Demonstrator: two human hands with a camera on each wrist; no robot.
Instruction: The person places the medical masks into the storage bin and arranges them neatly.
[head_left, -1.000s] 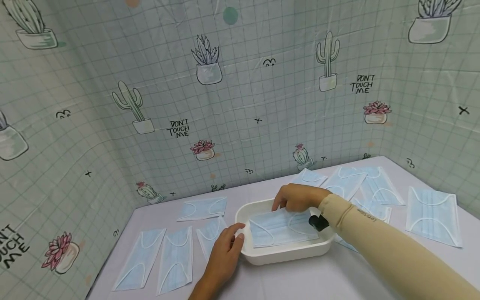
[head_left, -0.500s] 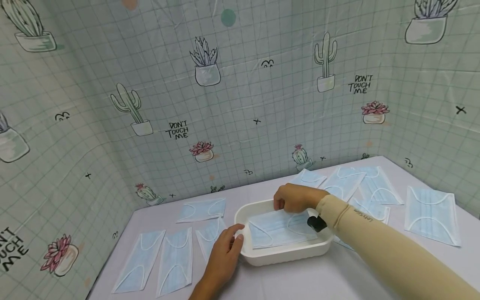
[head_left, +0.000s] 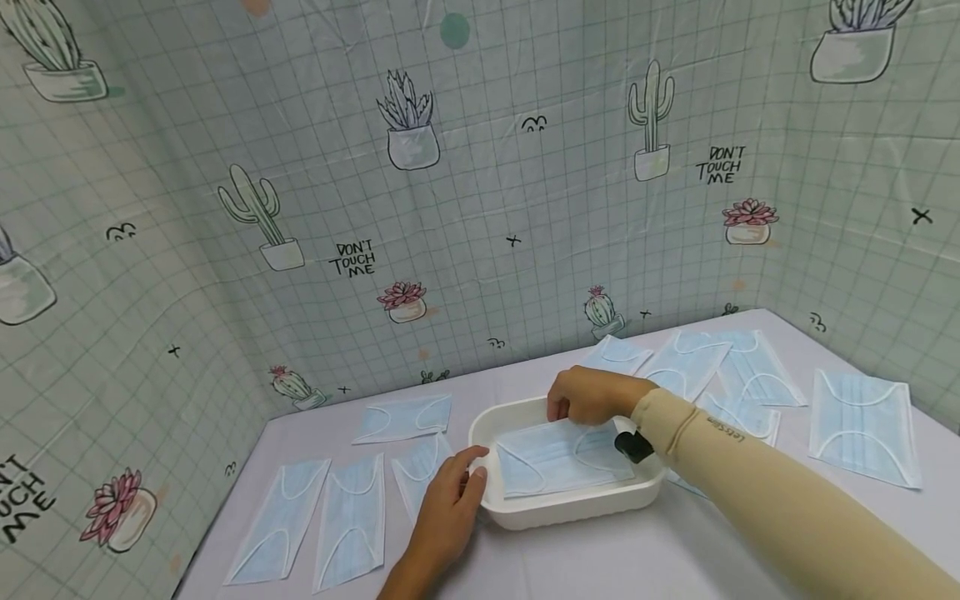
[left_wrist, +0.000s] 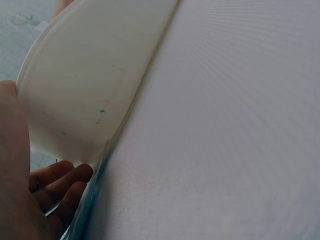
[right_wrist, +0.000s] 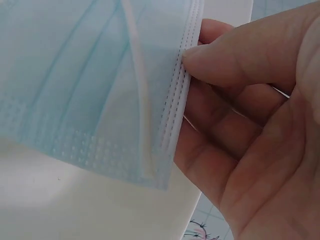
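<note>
Thumb and fingers of our right hand (head_left: pixel 592 396) pinch a blue mask (head_left: pixel 555 467) by its far edge.
It sits within the white tray (head_left: pixel 585 511); our left hand (head_left: pixel 452 500) rests, fingers relaxed, against the left end. We'd best steady that end and settle the mask flat, loops inward.

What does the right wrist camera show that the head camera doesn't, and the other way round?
Only the right wrist view shows the right hand from its palm side and the dashed seam along the edge of its face mask.

Only the head view shows the left hand, the beige sleeve and the other masks lying around.

Both share the right hand, its mask, the white tray and the patterned backdrop.
</note>
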